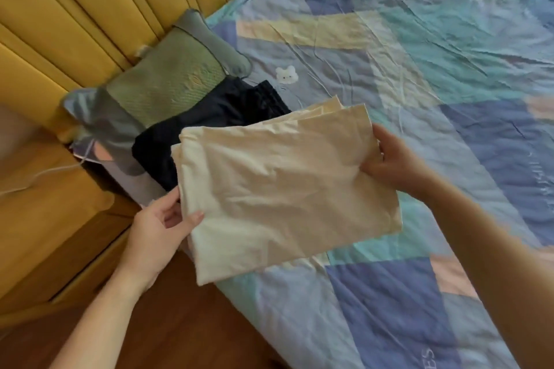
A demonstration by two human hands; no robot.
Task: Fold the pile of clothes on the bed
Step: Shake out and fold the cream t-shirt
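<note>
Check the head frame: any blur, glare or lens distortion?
Head view: motion blur on both forearms and the left hand; cream folded cloth fairly sharp; soft daylight, no glare; wide-angle bowing along the yellow headboard and bedsheet edges.

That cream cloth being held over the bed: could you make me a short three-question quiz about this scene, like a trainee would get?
1. True or false: the cream cloth is held by both hands, the left hand at its near-left edge and the right hand at its far-right edge.
2. Multiple choice: what lies just beyond the cream cloth, next to the green pillow? A) a red towel B) a dark folded garment C) a pair of shoes
3. Fill in: the cream cloth already looks ____, with layered edges showing at its far end.

Key: 1 true; 2 B; 3 folded.
</note>
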